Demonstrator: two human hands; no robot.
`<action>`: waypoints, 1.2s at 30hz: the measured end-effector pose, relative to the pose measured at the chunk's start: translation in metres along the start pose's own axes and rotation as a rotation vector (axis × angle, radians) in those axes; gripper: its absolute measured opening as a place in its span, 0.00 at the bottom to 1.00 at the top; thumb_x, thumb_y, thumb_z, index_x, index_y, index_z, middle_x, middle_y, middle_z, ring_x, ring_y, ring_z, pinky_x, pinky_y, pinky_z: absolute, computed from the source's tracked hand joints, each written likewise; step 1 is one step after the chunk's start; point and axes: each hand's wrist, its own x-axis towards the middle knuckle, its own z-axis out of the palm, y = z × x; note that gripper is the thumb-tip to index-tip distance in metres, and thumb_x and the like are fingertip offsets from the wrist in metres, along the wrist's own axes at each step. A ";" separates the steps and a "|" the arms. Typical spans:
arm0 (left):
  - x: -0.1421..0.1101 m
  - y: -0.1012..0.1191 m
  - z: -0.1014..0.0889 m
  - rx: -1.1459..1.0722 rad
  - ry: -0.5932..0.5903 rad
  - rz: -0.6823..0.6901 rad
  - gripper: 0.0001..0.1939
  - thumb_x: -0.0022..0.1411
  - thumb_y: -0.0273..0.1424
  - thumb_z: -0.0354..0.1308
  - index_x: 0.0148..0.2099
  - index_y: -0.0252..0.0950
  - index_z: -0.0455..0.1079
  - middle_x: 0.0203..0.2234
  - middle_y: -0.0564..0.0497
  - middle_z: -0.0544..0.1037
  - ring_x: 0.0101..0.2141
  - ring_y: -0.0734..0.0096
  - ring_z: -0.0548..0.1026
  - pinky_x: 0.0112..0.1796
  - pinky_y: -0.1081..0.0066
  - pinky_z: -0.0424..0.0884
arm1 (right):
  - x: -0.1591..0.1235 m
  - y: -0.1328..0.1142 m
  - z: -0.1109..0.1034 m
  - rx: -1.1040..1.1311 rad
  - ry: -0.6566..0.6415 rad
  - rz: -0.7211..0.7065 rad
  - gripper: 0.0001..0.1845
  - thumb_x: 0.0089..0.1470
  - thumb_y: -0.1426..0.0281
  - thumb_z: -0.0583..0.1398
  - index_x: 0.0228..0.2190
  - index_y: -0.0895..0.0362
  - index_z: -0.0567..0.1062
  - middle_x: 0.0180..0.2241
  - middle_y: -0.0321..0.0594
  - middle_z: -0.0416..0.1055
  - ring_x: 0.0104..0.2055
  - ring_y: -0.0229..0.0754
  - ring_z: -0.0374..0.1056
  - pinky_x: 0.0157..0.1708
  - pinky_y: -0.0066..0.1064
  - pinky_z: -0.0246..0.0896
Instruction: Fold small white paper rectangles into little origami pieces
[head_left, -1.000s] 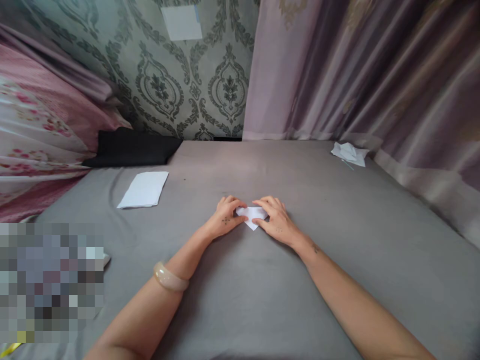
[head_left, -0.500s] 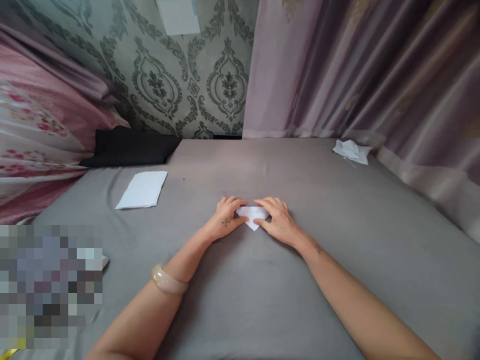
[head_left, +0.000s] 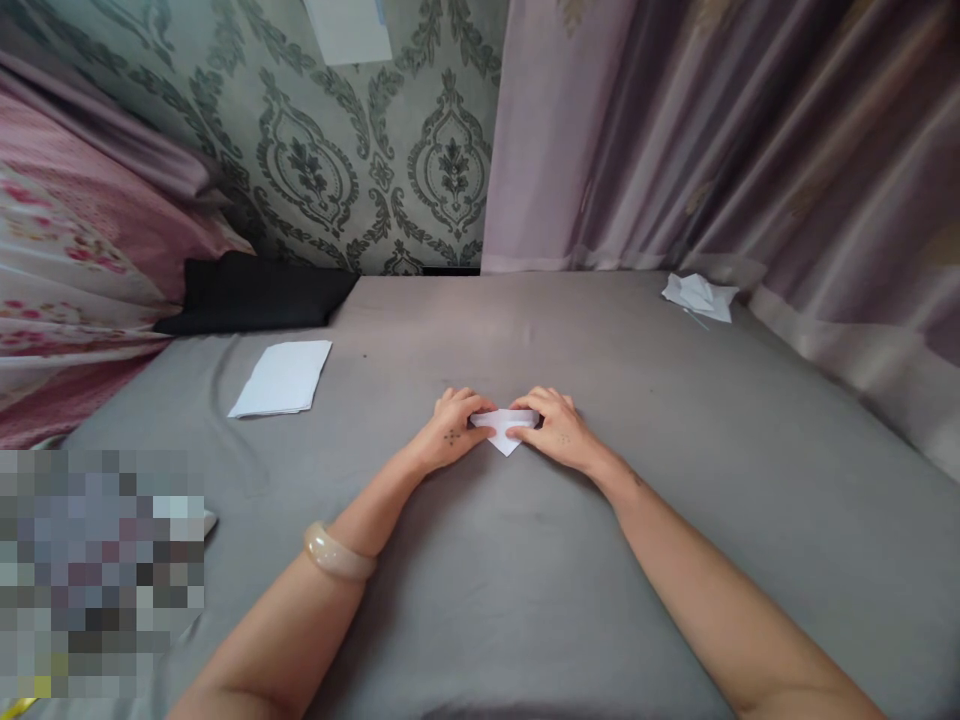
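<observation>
A small folded sheet of white paper (head_left: 506, 438) lies on the grey cloth, its pointed corner toward me and a straight folded edge on the far side. My left hand (head_left: 455, 428) pinches its left end between thumb and fingers. The right end is gripped the same way by my right hand (head_left: 557, 428), thumb on top. Both thumbs rest on the near part of the paper, close to each other. A pale bangle (head_left: 339, 554) circles my left forearm.
A stack of white paper (head_left: 283, 378) lies to the left, with a folded black cloth (head_left: 262, 292) behind it. Crumpled white papers (head_left: 699, 296) sit at the far right by the mauve curtain (head_left: 637, 130). A blurred patch (head_left: 97, 580) covers the lower left.
The far edge of the paper is now turned into a narrow strip across its top. My fingers have closed in slightly on both ends. The view has shifted a little.
</observation>
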 end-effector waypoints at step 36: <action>-0.007 0.001 -0.012 0.366 -0.094 0.478 0.18 0.69 0.26 0.39 0.43 0.31 0.72 0.37 0.43 0.72 0.38 0.66 0.66 0.41 0.67 0.66 | -0.027 -0.006 -0.012 -0.491 -0.023 -0.320 0.12 0.61 0.74 0.53 0.41 0.55 0.75 0.35 0.42 0.68 0.40 0.43 0.58 0.39 0.33 0.55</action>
